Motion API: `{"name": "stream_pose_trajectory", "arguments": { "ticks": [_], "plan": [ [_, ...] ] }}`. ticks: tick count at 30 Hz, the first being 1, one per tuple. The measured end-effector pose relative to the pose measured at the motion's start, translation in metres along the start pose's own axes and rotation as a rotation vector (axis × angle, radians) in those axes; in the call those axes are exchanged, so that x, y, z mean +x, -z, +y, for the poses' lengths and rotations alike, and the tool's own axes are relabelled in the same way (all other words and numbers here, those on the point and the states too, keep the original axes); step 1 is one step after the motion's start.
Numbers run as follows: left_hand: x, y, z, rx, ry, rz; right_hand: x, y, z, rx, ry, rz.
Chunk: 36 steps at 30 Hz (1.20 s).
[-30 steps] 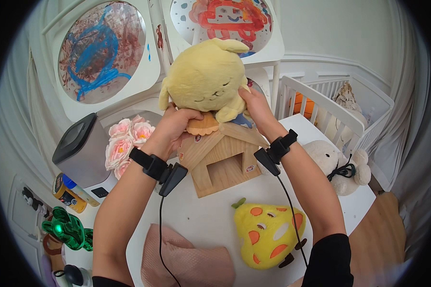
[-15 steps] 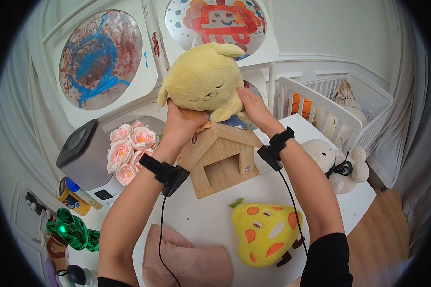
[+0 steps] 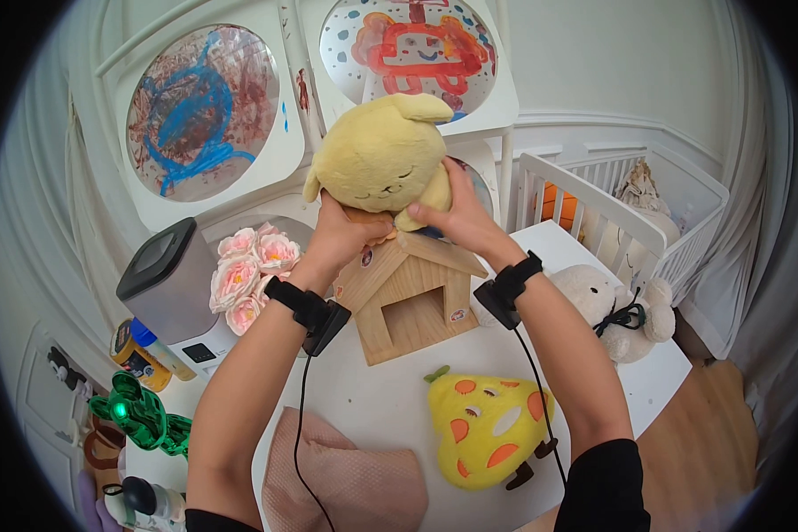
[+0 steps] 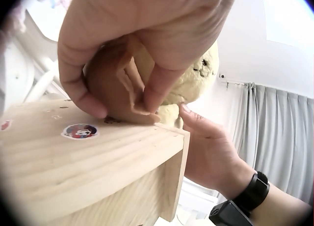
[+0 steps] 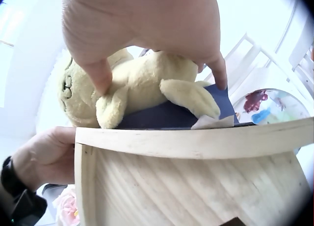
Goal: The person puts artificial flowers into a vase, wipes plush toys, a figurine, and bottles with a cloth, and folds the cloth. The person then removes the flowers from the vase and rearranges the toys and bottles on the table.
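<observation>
Right hand (image 3: 464,216) has brought its thumb onto the yellow plush (image 3: 381,155), gripping it above the wooden house (image 3: 371,324); left hand (image 3: 340,234) pinches a brown piece (image 4: 108,86) beneath, possibly attached.

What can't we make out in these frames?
- Right wrist view: part of the flat dark blue sheet, hidden by the yellow plush animal.
- Right wrist view: brown object, cut off by bottom edge.
- Head view: any lettering on yellow cylindrical container, too small.
- Left wrist view: much of the plush, behind left hand.
</observation>
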State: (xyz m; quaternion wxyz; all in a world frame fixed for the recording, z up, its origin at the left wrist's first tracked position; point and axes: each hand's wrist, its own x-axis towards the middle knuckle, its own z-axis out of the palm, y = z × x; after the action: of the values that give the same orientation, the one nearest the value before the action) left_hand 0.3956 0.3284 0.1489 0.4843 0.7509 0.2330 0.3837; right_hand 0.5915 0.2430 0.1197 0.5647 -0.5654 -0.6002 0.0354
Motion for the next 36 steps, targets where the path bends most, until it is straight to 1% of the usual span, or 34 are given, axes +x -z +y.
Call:
{"name": "stream_pose_trajectory", "arguments": {
  "ticks": [1,2,4,5,7,8,10,11,13,14,16,17,19,20,22,23,24,26,28,30,31,32,33,34,35,36],
  "plan": [
    [0.003,-0.001,-0.007,0.025,-0.107,0.062,-0.001,-0.003,0.003,0.019,-0.007,-0.014],
    [0.007,0.000,-0.010,0.025,-0.108,0.062,-0.002,-0.006,0.001,0.019,-0.005,-0.013],
    [0.016,0.003,-0.017,0.090,-0.105,0.066,-0.001,-0.013,-0.002,0.055,-0.080,0.041],
    [0.014,0.002,-0.014,0.089,-0.105,0.067,-0.001,-0.017,-0.001,0.054,-0.079,0.039],
    [0.010,0.004,-0.006,0.054,-0.007,-0.009,0.000,-0.026,0.003,-0.024,-0.055,0.109],
    [0.007,0.006,0.000,0.054,-0.009,-0.008,-0.001,-0.028,0.004,-0.024,-0.053,0.108],
    [0.001,0.011,0.013,0.201,0.160,-0.131,-0.003,-0.030,0.002,-0.074,-0.052,0.116],
    [0.000,0.011,0.013,0.200,0.157,-0.130,-0.003,-0.030,0.001,-0.076,-0.048,0.115],
    [-0.004,0.012,0.011,0.236,0.180,-0.061,-0.002,-0.027,-0.003,-0.103,-0.090,0.083],
    [-0.009,0.011,0.017,0.232,0.169,-0.058,-0.001,-0.025,-0.005,-0.109,-0.080,0.086],
    [-0.022,0.010,0.032,0.005,0.144,0.001,0.000,-0.021,-0.010,-0.160,-0.175,0.064],
    [-0.025,0.014,0.029,0.001,0.135,0.007,-0.001,-0.017,-0.013,-0.164,-0.164,0.063],
    [-0.027,0.027,0.017,0.066,0.222,0.184,-0.005,-0.008,-0.020,-0.202,-0.060,0.098],
    [-0.036,0.035,0.023,0.060,0.221,0.190,-0.008,-0.003,-0.027,-0.205,-0.054,0.092],
    [-0.066,0.053,0.042,0.028,0.322,0.101,-0.019,0.007,-0.039,-0.329,-0.056,0.139],
    [-0.087,0.060,0.049,0.089,0.246,0.046,-0.027,0.013,-0.044,-0.382,-0.006,0.185],
    [-0.113,0.068,0.060,0.087,0.266,0.047,-0.041,0.018,-0.054,-0.379,-0.019,0.170],
    [-0.172,0.084,0.081,0.190,0.094,-0.250,-0.070,0.027,-0.086,-0.202,-0.007,0.113],
    [-0.243,0.093,0.078,0.174,0.059,-0.387,-0.130,0.033,-0.139,0.090,-0.095,-0.162],
    [-0.313,0.102,0.071,0.420,0.053,-0.600,-0.204,0.031,-0.186,0.121,-0.170,-0.498],
    [-0.348,0.106,0.059,0.622,-0.007,-0.643,-0.240,0.027,-0.195,0.087,-0.088,-0.685],
    [-0.381,0.108,0.044,0.824,-0.070,-0.684,-0.277,0.014,-0.196,0.105,0.017,-0.766],
    [-0.407,0.109,0.035,0.821,-0.047,-0.682,-0.311,0.003,-0.195,0.007,0.049,-0.845],
    [-0.431,0.109,0.026,0.923,0.028,-0.614,-0.337,-0.007,-0.198,-0.020,0.089,-0.830],
    [-0.453,0.110,0.017,1.024,0.103,-0.547,-0.358,-0.018,-0.194,-0.038,0.045,-0.793],
    [-0.474,0.112,0.003,1.022,0.122,-0.548,-0.377,-0.028,-0.189,-0.057,0.000,-0.754]
  ]
}}
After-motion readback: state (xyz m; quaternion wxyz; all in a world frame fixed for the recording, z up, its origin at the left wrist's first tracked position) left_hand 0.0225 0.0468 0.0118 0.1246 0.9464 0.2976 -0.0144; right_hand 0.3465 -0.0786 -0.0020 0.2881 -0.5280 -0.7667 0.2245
